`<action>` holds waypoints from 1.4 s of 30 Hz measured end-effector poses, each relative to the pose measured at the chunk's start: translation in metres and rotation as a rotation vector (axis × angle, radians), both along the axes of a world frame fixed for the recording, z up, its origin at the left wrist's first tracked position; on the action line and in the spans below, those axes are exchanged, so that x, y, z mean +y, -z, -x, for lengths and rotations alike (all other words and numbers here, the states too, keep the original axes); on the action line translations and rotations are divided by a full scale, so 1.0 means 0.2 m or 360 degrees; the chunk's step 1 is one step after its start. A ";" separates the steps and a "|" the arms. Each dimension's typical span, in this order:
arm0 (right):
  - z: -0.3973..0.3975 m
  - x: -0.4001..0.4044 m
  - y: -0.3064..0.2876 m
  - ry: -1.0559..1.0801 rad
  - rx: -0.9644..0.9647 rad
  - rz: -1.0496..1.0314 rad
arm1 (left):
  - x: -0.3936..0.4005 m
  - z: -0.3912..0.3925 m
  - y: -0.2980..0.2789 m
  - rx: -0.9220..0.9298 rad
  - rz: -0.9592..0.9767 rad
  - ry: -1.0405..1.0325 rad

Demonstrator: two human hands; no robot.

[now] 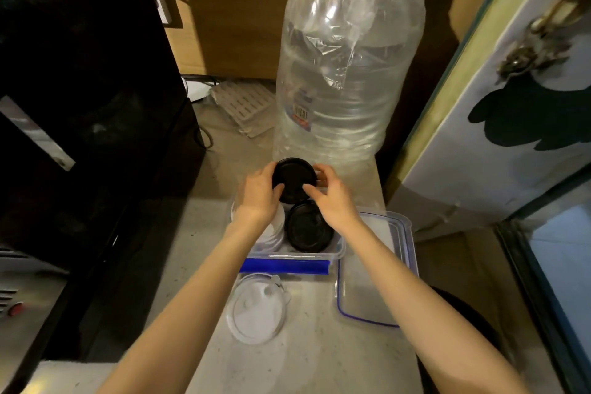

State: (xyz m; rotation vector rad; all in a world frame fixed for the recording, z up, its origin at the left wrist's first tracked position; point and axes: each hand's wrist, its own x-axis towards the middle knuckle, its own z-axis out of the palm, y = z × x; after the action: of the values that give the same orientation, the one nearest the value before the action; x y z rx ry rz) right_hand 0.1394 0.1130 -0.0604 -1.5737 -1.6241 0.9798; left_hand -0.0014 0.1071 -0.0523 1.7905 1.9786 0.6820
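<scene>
Head view, clock hours counted around the held lid, 12 pointing away from the person.

Held thing: a round black lid (293, 179), raised just above the clear box (289, 254), in front of the foot of the big bottle.
Left hand (260, 193): at 9 o'clock on the lid; fingers curled round its left rim, thumb laid across the top edge.
Right hand (332, 198): at 3 o'clock; thumb and fingers clamped on the right rim, fingertips partly hidden behind the lid.
Second black lid (308, 227): at 6 o'clock, lying inside the clear box, just below the held one.
White stack (275, 229): at 7 o'clock, in the same box, partly under the left wrist; what it is made of is unclear.
Blue clip (284, 266): along the box's near wall.
Box cover (372, 281): at 5 o'clock, flat on the counter (319, 358), touching the box.
White round lid (257, 310): at 6 o'clock, near the box's front.
Big bottle (348, 73): at 12 to 1 o'clock, clear, upright, draped in plastic film.
Black appliance (80, 105): at 9 to 10 o'clock, well apart.
</scene>
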 end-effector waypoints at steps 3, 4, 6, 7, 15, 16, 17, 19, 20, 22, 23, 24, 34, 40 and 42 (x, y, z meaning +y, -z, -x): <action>0.00 0.01 -0.01 0.0069 0.0051 -0.0083 | -0.01 0.00 0.00 -0.0007 -0.0141 -0.0062; -0.01 0.01 -0.02 0.0090 0.0075 -0.0121 | -0.02 0.00 -0.01 -0.0036 -0.0199 -0.0079; -0.03 0.01 -0.05 0.0097 0.0125 -0.0167 | -0.04 -0.01 -0.04 -0.0134 -0.0302 -0.0092; -0.05 0.01 -0.07 0.0080 0.0147 -0.0168 | -0.06 -0.02 -0.06 -0.0183 -0.0330 -0.0089; -0.18 -0.03 -0.11 -0.0137 0.0016 0.0040 | -0.26 -0.09 -0.06 -0.0240 -0.0002 -0.0084; -0.18 -0.04 -0.10 -0.0167 -0.0011 0.0054 | -0.28 -0.11 -0.04 -0.0251 0.0055 -0.0088; -0.19 -0.05 -0.10 -0.0208 -0.0064 0.0052 | -0.30 -0.12 -0.03 -0.0256 0.0111 -0.0099; -0.18 -0.06 -0.09 -0.0299 -0.0236 0.0012 | -0.32 -0.15 -0.01 -0.0226 0.0182 -0.0128; -0.18 -0.07 -0.08 -0.0333 -0.0319 -0.0013 | -0.33 -0.17 0.00 -0.0182 0.0203 -0.0147; -0.17 -0.08 -0.07 -0.0368 -0.0421 -0.0056 | -0.35 -0.20 0.01 -0.0067 0.0228 -0.0167; -0.17 -0.08 -0.07 -0.0378 -0.0452 -0.0070 | -0.35 -0.21 0.02 -0.0006 0.0247 -0.0169; -0.17 -0.09 -0.07 -0.0396 -0.0483 -0.0072 | -0.34 -0.22 0.02 0.0050 0.0272 -0.0167; -0.16 -0.05 -0.05 -0.0781 -0.1086 -0.0112 | -0.33 -0.22 0.05 0.0261 0.0416 -0.0126; -0.15 -0.02 -0.08 -0.0686 -0.1378 -0.0102 | -0.33 -0.21 0.07 0.0233 0.0442 -0.0156; -0.14 0.00 -0.09 -0.0733 -0.1386 0.0029 | -0.32 -0.22 0.07 0.0239 0.0482 -0.0117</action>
State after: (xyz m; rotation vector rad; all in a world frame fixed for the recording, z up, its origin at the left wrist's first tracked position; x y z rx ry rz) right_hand 0.1683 0.1123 -0.0418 -1.8005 -2.6595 0.5129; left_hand 0.0430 0.0425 -0.0670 1.6331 2.1217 0.2551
